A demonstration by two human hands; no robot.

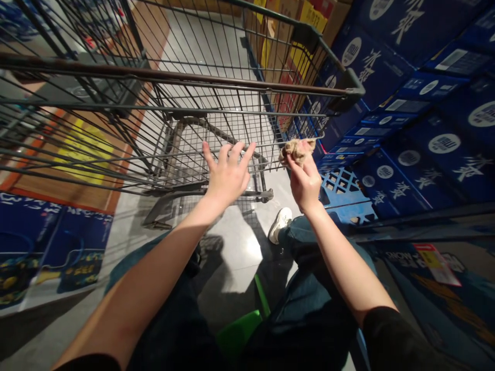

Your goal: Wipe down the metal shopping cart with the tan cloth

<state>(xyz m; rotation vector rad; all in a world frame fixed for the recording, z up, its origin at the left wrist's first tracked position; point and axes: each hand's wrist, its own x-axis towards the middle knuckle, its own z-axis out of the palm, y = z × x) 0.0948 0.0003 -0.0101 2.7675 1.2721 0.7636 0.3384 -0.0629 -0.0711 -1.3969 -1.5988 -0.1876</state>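
A metal shopping cart [209, 82] with a wire basket stands right in front of me. My left hand [228, 172] has its fingers spread against the wires of the cart's near side, holding nothing. In my right hand [305, 180] is a crumpled, dirty tan cleaning cloth [297, 150], pressed around a wire near the basket's lower right corner. Part of that wire is hidden by the cloth and fingers.
Blue drink cartons [410, 159] are stacked on the right, by a blue plastic pallet [344, 190]. Brown and yellow boxes [290, 46] stand behind the cart. A wooden display [77, 154] with a yellow sign is at left. Something green [240, 330] is below me.
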